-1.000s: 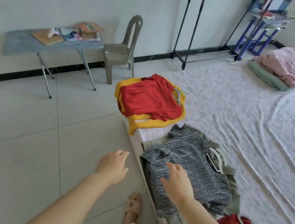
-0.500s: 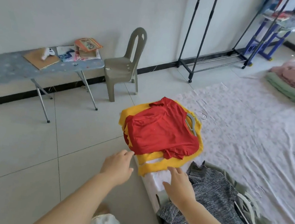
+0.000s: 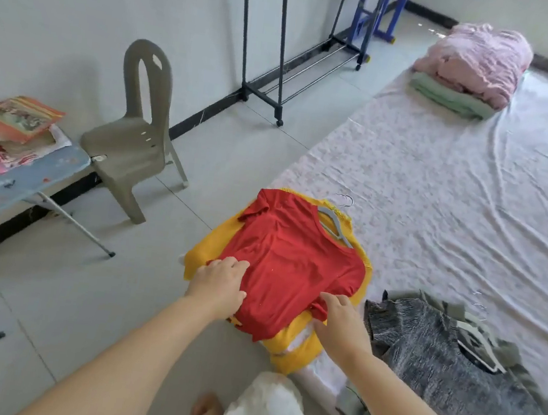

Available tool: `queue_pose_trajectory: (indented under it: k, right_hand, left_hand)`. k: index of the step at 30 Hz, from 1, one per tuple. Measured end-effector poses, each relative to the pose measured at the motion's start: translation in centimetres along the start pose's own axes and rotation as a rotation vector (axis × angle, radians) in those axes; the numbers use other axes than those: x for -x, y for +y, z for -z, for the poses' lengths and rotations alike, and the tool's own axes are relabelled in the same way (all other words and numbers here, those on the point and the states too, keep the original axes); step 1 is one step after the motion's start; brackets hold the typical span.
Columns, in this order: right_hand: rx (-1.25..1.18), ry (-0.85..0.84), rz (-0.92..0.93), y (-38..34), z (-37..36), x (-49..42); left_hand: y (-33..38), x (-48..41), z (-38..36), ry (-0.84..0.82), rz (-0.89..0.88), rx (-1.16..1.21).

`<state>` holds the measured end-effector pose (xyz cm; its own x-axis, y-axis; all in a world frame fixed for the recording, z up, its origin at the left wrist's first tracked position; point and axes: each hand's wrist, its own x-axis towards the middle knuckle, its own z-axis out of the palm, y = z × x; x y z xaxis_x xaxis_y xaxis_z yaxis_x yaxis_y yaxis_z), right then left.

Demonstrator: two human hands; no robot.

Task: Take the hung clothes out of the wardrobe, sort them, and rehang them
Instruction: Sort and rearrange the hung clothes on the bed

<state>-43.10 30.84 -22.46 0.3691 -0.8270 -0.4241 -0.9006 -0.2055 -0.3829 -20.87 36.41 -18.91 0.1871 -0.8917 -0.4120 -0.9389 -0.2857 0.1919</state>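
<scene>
A red T-shirt (image 3: pixel 293 261) lies flat on a yellow garment (image 3: pixel 207 251) at the near corner of the mattress (image 3: pixel 457 195), with a grey hanger (image 3: pixel 336 225) in its neck. My left hand (image 3: pixel 218 283) rests on the shirt's left edge, fingers on top of the cloth. At the shirt's lower right sleeve, the fingers of my right hand (image 3: pixel 341 322) touch the fabric. A grey knit top (image 3: pixel 435 372) with a white hanger (image 3: pixel 479 353) lies over olive clothes to the right. The bare black clothes rack (image 3: pixel 265 68) stands by the wall.
A grey plastic chair (image 3: pixel 135 142) and a folding table (image 3: pixel 10 182) with books stand on the tiled floor at left. Pink bedding (image 3: pixel 477 60) on a green folded blanket (image 3: pixel 448 97) sits at the mattress's far end. Loose wire hangers lie on the sheet.
Both hands left the grey knit top and moved forward and left onto the red T-shirt. The view swung left and closer to the red and yellow pile.
</scene>
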Motion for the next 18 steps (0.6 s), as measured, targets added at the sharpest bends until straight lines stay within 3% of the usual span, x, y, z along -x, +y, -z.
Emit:
queue_pose_trajectory:
  k: [8, 18]
  right_hand:
    - [-0.078, 0.024, -0.169, 1.4, 0.8, -6.8]
    - [-0.174, -0.029, -0.254, 4.4, 1.4, -22.8]
  left_hand:
    - [0.5, -9.7, 1.8, -0.065, -0.152, -0.044]
    - [2.4, -23.6, 0.3, -0.174, -0.181, -0.059]
